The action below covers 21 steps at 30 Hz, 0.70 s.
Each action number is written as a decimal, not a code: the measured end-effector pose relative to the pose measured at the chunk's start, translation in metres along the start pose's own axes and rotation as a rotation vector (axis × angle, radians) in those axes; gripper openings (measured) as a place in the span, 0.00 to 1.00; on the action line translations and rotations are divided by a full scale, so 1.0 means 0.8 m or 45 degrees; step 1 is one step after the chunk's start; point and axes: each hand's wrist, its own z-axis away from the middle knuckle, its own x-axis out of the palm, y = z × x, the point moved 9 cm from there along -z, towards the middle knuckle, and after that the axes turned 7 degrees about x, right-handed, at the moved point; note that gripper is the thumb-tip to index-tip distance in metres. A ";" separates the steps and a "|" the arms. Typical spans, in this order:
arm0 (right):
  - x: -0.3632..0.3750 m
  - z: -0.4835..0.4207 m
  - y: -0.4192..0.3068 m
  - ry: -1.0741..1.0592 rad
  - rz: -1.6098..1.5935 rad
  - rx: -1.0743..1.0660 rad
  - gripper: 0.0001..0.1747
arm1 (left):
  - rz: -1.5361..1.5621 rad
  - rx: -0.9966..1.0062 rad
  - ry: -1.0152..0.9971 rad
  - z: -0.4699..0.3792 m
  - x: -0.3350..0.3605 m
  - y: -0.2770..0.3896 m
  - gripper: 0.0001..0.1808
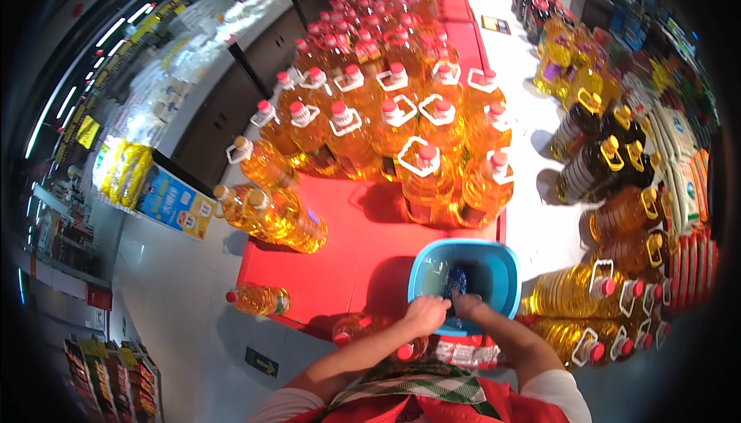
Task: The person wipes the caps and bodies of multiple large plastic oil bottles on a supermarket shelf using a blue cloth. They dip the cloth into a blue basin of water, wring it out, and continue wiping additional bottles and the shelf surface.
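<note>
A blue plastic basin (508, 272) with liquid in it stands at the front right of a red display platform (324, 278). Inside lies a dark blue wet item, perhaps a cloth (457, 280). My left hand (427, 314) is over the basin's near left rim, its fingers curled; whether they hold anything does not show. Reaching into the basin, my right hand (468, 305) touches the near end of the dark blue item, its fingertips partly hidden. Behind the basin stand two large cooking oil bottles (428, 185) with red caps and white handles.
Rows of oil bottles (347, 139) fill the platform's far part. Yellow-capped bottles (590, 171) line the right side. A small oil bottle (259, 299) stands at the left edge, and more bottles (362, 327) are below my forearms. A freezer counter (191, 93) runs along the left.
</note>
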 end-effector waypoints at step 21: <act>-0.167 0.184 0.052 0.458 -1.710 -0.449 0.21 | 0.738 -0.365 -0.364 -0.025 0.058 -0.068 0.27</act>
